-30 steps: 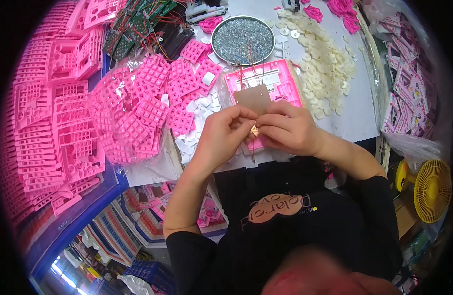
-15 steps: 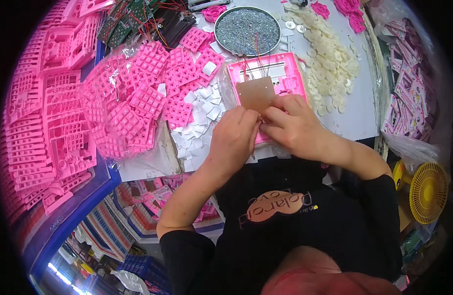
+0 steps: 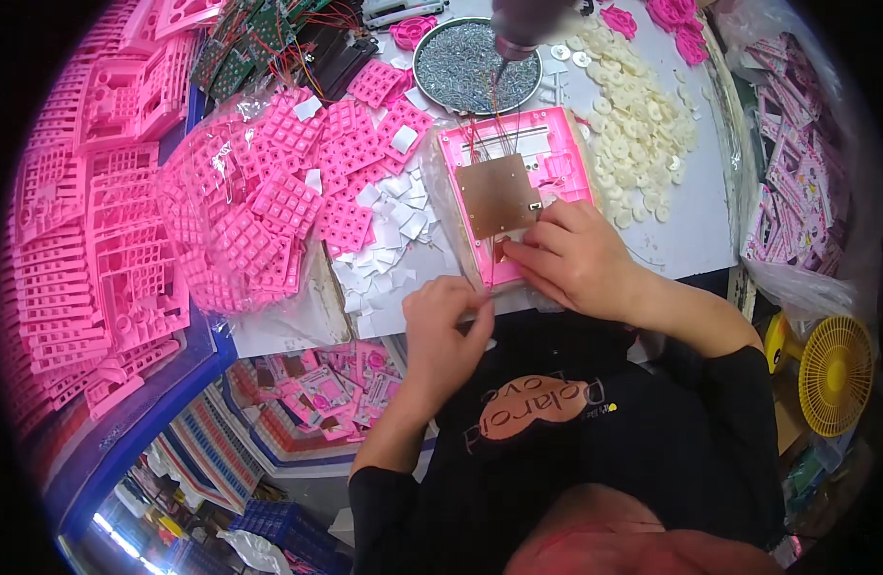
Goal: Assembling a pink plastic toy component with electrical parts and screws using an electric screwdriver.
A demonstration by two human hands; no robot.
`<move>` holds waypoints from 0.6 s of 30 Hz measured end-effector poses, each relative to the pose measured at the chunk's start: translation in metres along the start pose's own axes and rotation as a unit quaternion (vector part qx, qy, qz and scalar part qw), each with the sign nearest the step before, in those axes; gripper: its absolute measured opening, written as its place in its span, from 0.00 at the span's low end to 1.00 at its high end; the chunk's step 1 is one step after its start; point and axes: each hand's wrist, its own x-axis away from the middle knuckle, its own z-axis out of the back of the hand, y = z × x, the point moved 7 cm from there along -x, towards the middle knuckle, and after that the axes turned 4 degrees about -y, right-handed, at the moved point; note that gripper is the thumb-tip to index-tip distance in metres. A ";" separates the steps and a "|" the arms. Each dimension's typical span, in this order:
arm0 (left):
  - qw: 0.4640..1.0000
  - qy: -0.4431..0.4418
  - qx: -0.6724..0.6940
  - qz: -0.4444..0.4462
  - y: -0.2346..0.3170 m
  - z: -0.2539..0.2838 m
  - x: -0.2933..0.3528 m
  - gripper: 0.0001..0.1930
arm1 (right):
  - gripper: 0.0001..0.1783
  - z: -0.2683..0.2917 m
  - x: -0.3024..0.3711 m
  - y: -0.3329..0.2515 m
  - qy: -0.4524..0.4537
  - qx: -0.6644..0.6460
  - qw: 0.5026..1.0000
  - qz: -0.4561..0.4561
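Observation:
A pink plastic case (image 3: 568,129) lies before me with its inside facing up. A brown circuit board (image 3: 489,201) sits in it, with thin red wires running from its top edge. My right hand (image 3: 585,257) rests over the case's lower right, its fingers closed on a small brown piece (image 3: 501,251) below the board. At the near edge of the case, my left hand (image 3: 443,326) has thumb and forefinger together at the end of a thin wire (image 3: 490,276). The exact grip of both hands is partly hidden.
An electric screwdriver (image 3: 528,29) hangs over a round tray of screws (image 3: 451,72). Cream discs (image 3: 643,125) are heaped on the right, pink keypads (image 3: 288,192) and white squares (image 3: 389,225) on the left. Pink casings (image 3: 96,249) are stacked far left; a yellow fan (image 3: 835,376) stands right.
My left hand has drawn back toward me, away from my right hand. The board now lies lower and more exposed in the case. The electric screwdriver has come into view above the screw tray.

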 end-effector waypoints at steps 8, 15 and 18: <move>0.928 0.053 0.365 0.052 -0.017 0.029 -0.050 0.05 | 0.29 -0.005 0.001 -0.007 -0.061 0.083 0.994 -0.037; 0.885 0.078 0.458 0.032 -0.005 0.017 -0.060 0.02 | 0.25 0.004 -0.001 0.002 -0.087 -0.006 0.996 -0.011; 0.944 0.064 0.321 -0.032 0.003 0.018 -0.052 0.05 | 0.22 0.001 0.008 0.017 -0.037 -0.061 0.997 -0.003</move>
